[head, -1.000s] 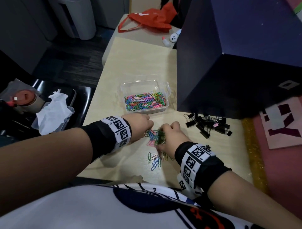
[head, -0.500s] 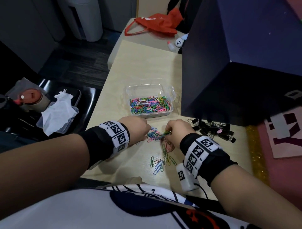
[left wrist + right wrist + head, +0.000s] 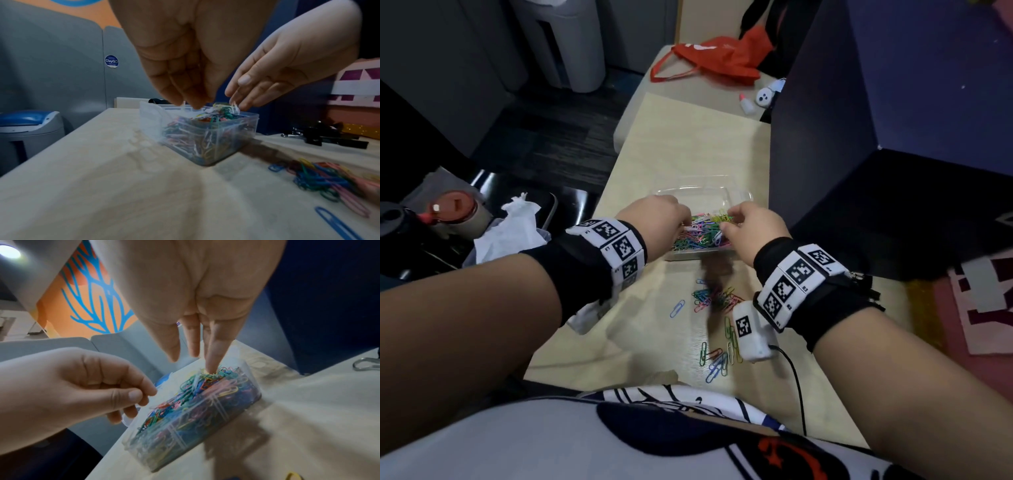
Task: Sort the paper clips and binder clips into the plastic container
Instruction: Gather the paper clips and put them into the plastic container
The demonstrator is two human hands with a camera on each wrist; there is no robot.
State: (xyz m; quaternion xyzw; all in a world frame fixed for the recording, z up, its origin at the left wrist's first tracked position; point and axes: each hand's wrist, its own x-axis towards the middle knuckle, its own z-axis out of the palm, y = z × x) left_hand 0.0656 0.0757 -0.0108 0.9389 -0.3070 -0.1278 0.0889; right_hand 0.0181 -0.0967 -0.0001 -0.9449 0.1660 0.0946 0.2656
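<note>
Both your hands hover over the clear plastic container (image 3: 739,195) at the middle of the pale bench (image 3: 654,342). Your left hand (image 3: 654,219) sits above the container's left end, its fingers (image 3: 131,395) curled in toward the thumb; whether they pinch anything cannot be told from these views. Your right hand (image 3: 753,229) points down over the right end with fingers fairly straight and close together, one fingertip (image 3: 211,368) touching the top of the heap inside.

That heap is the sorted paper clips (image 3: 698,236), a multicoloured mass filling the container almost to the rim. Loose paper clips (image 3: 714,296) lie in a tangle on the bench just on your side of the container, and a smaller scatter (image 3: 717,359) lies nearer still, close to your body, partly beneath your right wrist. A single blue clip (image 3: 677,308) lies apart to the left of the tangle.

Black binder clips (image 3: 320,138) lie in a pile on the bench to the right of the container, against the base of a large dark blue box (image 3: 893,120). An orange bag (image 3: 715,61) rests at the bench's far end.
</note>
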